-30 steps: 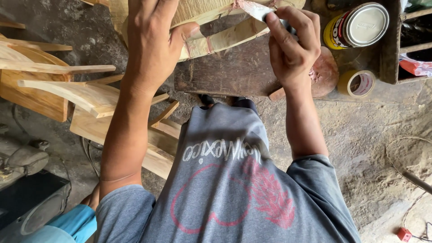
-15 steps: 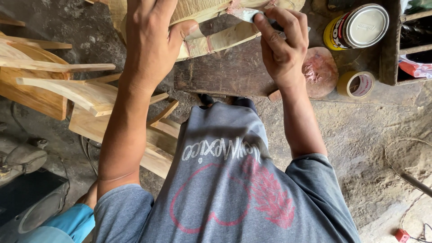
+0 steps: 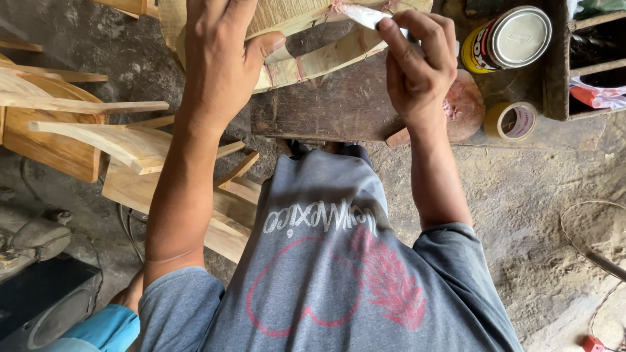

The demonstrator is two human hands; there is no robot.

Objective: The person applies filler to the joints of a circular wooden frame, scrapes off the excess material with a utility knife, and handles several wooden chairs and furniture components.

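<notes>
The left hand (image 3: 218,62) is gripping a curved, pale wooden piece (image 3: 319,62). At two o'clock, the right hand (image 3: 417,65) is pinching a thin metal blade (image 3: 362,14).

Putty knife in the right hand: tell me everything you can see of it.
The putty knife shows only a short, flat, pale metal blade, smeared with pinkish filler. Its handle is hidden inside the right hand, whose fingers pinch it near the blade. The blade points left and lies against the curved pale wooden piece, near its top edge. The left hand steadies that wood.
</notes>
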